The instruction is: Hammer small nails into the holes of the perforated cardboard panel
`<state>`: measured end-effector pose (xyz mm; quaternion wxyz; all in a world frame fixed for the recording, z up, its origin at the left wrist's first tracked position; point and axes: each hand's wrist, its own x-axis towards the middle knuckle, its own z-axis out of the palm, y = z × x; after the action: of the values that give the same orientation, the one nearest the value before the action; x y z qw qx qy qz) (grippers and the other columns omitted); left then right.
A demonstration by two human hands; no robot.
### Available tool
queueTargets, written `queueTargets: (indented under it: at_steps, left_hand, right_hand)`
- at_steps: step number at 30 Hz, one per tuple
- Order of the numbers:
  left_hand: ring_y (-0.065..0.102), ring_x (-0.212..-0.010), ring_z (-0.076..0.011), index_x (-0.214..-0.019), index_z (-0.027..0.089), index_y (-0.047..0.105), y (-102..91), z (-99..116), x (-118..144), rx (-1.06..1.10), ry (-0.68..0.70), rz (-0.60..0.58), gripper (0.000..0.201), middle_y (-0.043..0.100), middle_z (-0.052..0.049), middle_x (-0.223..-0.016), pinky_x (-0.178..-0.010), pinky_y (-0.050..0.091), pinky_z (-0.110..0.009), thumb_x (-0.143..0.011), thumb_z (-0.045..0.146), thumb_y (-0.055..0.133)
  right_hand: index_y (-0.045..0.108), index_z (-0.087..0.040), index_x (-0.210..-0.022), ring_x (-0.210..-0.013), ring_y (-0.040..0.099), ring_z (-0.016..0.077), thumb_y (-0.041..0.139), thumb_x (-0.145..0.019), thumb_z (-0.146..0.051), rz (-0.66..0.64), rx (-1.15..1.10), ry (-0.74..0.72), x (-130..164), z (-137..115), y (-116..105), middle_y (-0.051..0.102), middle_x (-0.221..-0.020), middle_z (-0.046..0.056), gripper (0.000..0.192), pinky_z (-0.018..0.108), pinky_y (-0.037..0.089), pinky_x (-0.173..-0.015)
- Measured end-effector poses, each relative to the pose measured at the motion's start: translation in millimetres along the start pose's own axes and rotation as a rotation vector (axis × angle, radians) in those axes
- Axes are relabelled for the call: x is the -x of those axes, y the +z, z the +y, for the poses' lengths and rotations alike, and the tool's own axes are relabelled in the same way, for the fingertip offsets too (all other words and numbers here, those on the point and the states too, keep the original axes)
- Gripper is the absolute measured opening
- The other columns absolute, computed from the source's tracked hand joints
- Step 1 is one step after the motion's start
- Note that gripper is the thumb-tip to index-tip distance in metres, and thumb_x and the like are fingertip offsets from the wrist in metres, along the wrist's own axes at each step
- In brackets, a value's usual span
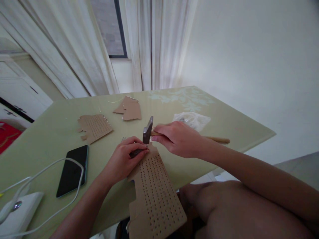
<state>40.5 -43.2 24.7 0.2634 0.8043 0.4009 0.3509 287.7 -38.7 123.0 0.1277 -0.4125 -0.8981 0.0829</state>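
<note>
- Brown cardboard strip (159, 196), perforated with rows of small holes: lies lengthwise from the middle of the pale green counter (159, 113), its near end overhanging the near edge.
- Left hand (123, 159): fingers bent over the far end of the strip, thumb and forefinger drawn together on a small item (147, 147), too small to identify.
- Right hand (180, 137): closed around the wooden handle of a hammer (148, 131), gripping close to the metal head; the handle's end emerges to the right, beyond the wrist.
- Hammer head: just beside the left fingertips, above the strip's far end; whether it touches anything cannot be told.
- Clear plastic bag (196, 121): on the counter just beyond the right hand, contents indistinct.
- Perforated cardboard piece (96, 127): flat, to the far left of the left hand; torn cardboard scraps (132, 110) lie farther back, beyond the hammer.
- Black-screened smartphone (72, 169): left of the left forearm, with a white cable (83, 171) looping across it; a white box-shaped device (31, 205) occupies the near left.
- Background: white curtains (169, 39) beside a window (108, 26), far side.
</note>
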Motion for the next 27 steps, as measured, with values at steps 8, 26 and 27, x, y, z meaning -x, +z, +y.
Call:
queueTargets:
  at_steps: [8, 26, 27]
  left_hand:
    - [0.072, -0.095, -0.0204, -0.097, 0.025, 0.084, -0.8, 0.5, 0.9, -0.007, -0.011, -0.029, 0.019, 0.076, -0.006, -0.108, -0.084, 0.056, -0.033, -0.102, 0.034, 0.068]
    - [0.068, -0.1, -0.0228, -0.117, 0.026, 0.08, -0.7, 2.9, 3.1, -0.07, -0.048, -0.003, 0.035, 0.069, -0.006, -0.122, -0.092, 0.058, -0.037, -0.091, 0.049, 0.085]
    - [0.068, -0.1, -0.0228, -0.118, 0.026, 0.08, -0.7, 2.7, 3.2, -0.069, -0.051, -0.005, 0.036, 0.068, -0.006, -0.122, -0.093, 0.058, -0.038, -0.091, 0.05, 0.084]
  right_hand:
    - [0.073, -0.017, -0.1, -0.077, 0.066, 0.02, 0.055, -0.114, -0.038, -0.059, 0.021, -0.054, 1.5, 0.3, 0.5, 0.079, -0.091, 0.008, 0.031, 0.032, 0.033, -0.071]
    - [0.077, -0.016, -0.112, -0.083, 0.067, 0.0204, 0.054, -0.114, -0.037, -0.056, -0.066, -0.053, -0.8, 8.4, 11.6, 0.079, -0.096, 0.009, 0.031, 0.031, 0.037, -0.074]
    - [0.077, -0.017, -0.114, -0.083, 0.067, 0.0203, 0.053, -0.114, -0.037, -0.042, -0.085, -0.051, -0.8, 9.2, 11.6, 0.079, -0.096, 0.009, 0.031, 0.031, 0.037, -0.074]
